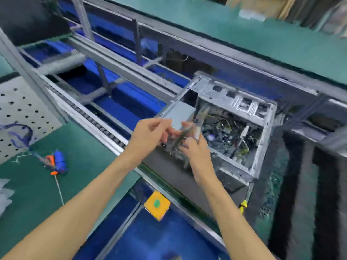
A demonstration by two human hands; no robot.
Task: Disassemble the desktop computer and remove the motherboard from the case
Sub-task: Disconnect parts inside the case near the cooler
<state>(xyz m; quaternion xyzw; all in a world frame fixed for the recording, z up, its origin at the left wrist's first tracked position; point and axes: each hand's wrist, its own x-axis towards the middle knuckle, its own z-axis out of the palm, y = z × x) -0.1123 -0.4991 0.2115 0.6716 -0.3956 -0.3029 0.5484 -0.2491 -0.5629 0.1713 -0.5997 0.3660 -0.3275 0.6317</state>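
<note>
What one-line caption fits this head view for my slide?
Both hands, left and right, hold a blurred circuit board above the open computer case.

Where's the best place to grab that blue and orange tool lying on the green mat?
Probably the fat blue body, coming straight down from above. The tool lies flat with open mat around it, and a cord trails from its orange tip, so keep off that end.
</note>
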